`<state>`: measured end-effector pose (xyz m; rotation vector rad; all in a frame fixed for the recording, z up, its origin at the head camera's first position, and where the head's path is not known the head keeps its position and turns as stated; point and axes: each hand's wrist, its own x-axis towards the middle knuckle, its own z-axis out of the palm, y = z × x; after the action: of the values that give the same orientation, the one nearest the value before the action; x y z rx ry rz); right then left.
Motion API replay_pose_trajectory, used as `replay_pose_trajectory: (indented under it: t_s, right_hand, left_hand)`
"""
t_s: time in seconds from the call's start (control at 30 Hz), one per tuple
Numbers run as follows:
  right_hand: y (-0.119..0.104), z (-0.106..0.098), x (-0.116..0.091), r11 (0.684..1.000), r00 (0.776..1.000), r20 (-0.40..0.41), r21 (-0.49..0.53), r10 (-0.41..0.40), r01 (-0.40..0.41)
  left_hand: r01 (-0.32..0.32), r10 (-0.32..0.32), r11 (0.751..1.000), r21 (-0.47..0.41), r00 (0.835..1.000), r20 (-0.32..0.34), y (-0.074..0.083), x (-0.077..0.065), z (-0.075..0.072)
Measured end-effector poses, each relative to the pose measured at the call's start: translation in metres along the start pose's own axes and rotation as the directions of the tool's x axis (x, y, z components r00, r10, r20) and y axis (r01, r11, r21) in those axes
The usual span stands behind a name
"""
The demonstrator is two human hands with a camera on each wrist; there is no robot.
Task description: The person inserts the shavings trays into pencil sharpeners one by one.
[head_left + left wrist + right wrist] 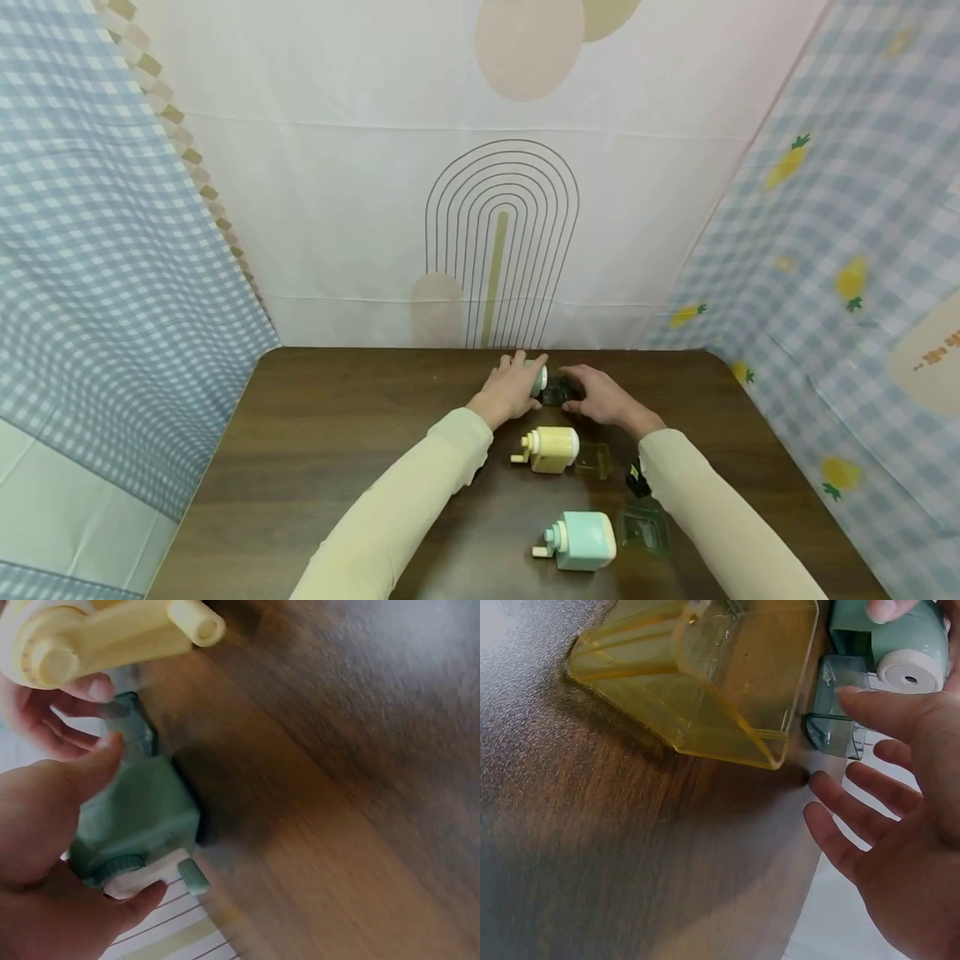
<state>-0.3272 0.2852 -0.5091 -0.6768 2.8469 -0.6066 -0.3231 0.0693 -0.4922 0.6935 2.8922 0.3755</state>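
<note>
Surface (337, 442), far edge: we log the left hand (512, 387), grip closed, and the right hand (602, 396), fingers parted. The left holds the dark-green sharpener (150, 802); the right's thumb is at its clear drawer (829, 733). We judge drawer fitting or removal in hand; next calls for sharpener steady, drawer square.

There are three crank sharpeners: one yellow sharpener (553, 448), one mint sharpener (587, 540), one dark green sharpener (142, 806); also three see-through bins (593, 460) (643, 530) (831, 735).
</note>
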Motion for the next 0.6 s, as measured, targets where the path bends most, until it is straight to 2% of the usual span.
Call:
replay_pose_trajectory:
  t_s: [0.13, 0.4, 0.6]
  right_hand:
    - [0.003, 0.002, 0.001, 1.0, 1.0, 0.003, -0.028, -0.006, 0.006]
    - [0.005, 0.005, 0.002, 0.999, 1.0, -0.016, -0.029, 0.017, -0.018]
    - [0.0, 0.01, 0.005, 1.0, 1.0, -0.021, 0.012, 0.009, -0.009]
  left_hand:
    - [0.019, -0.021, 0.998, 0.055, 0.999, 0.033, 0.001, 0.003, 0.001]
    - [0.022, -0.023, 0.991, 0.13, 1.0, 0.012, 0.001, 0.009, 0.01]
    - [0.034, -0.033, 0.991, 0.127, 0.999, -0.009, -0.001, 0.007, 0.011]
